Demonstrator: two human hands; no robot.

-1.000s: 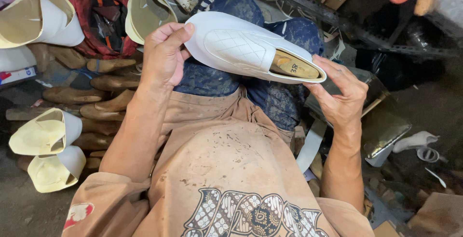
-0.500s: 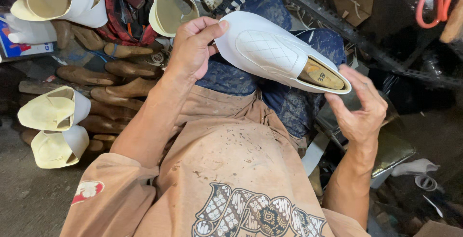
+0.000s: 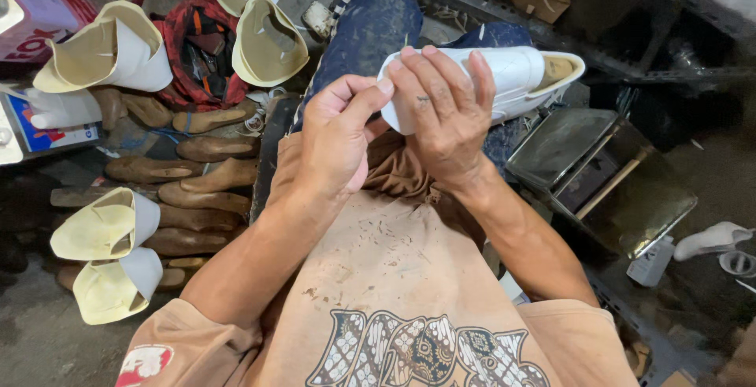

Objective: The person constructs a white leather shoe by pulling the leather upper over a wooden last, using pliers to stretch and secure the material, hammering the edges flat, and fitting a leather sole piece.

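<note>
White shoe [image 3: 520, 76] is held over the lap, above the knees in dark blue jeans [image 3: 370, 33], toe end toward the hands, heel opening pointing right with a tan insole seen inside. Right hand [image 3: 445, 111] is wrapped over the toe end, fingers spread and curled across the top, so it is closed on the shoe. Left hand [image 3: 339, 139] is set just beside the right one, fingers half curled, thumb tip pressed at the toe edge; contact with the shoe is seen, but a full grip cannot be told because the right hand covers that part. A stained tan shirt [image 3: 394, 277] with a patterned print fills the lower middle. On the floor to the left, a row of brown wooden shoe forms [image 3: 197, 174] is laid, with cream-and-white shoe uppers [image 3: 106, 229] beside them and more uppers [image 3: 268, 40] stacked further up near a red and black bag [image 3: 197, 33]. To the right of the lap, a dark metal tray [image 3: 559, 147] is seen with a stick resting by it, and a white plastic piece [image 3: 713, 239] lies at the far right edge.
</note>
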